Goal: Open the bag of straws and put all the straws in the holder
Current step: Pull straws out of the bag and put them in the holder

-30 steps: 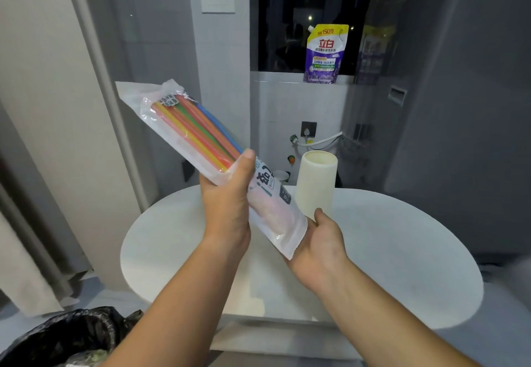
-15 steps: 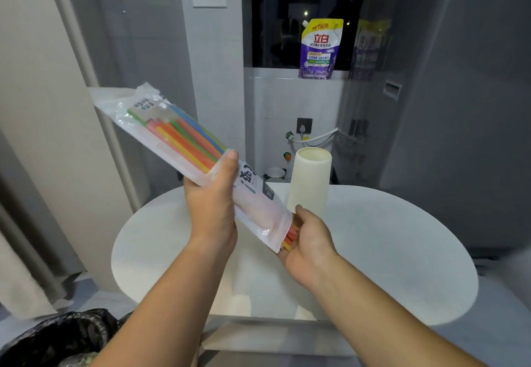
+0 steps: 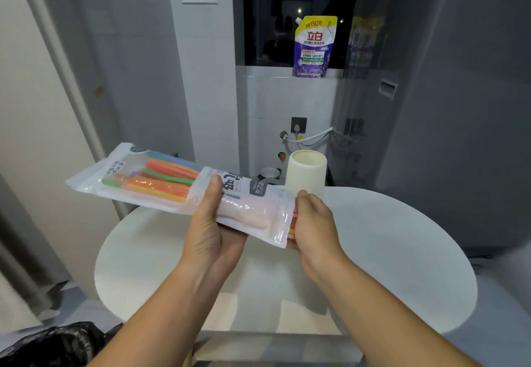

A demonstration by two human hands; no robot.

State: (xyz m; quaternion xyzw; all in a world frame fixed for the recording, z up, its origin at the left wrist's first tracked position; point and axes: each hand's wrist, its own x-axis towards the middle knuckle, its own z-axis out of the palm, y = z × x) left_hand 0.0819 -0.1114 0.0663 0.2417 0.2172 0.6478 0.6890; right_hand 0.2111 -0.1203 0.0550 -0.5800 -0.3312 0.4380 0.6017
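- The left hand (image 3: 212,231) is gripping the bag (image 3: 253,211) around its middle — the thumb is lying across the printed top face, while the fingers are curling underneath, mostly hidden.
- The bag is hanging in the air above the white round table (image 3: 388,251), touching nothing but the two hands. It is sloping gently, with the far left end sitting higher and the open mouth pointing down to the right.
- The straws (image 3: 161,178) — orange, yellow, green, red and blue — are lying lengthwise inside the bag and showing through its clear panel toward the left end.
- The right hand (image 3: 313,223) is sitting at the bag's open mouth, with its fingers curling round the coloured straw ends poking out there. I cannot tell how many straws it is holding.
- The holder (image 3: 306,174), a pale cream cylinder with an open top, is standing upright on the far side of the table. It is just behind the right hand and near the bag's mouth.
- A purple and yellow detergent pouch (image 3: 314,46) is standing on the ledge under the dark window, well behind the holder.
- A wall socket (image 3: 298,125) with a white cable running off to the right is showing on the wall between the pouch and the holder.
- A black bin bag (image 3: 54,343) is sitting low at the left, beside the left forearm.
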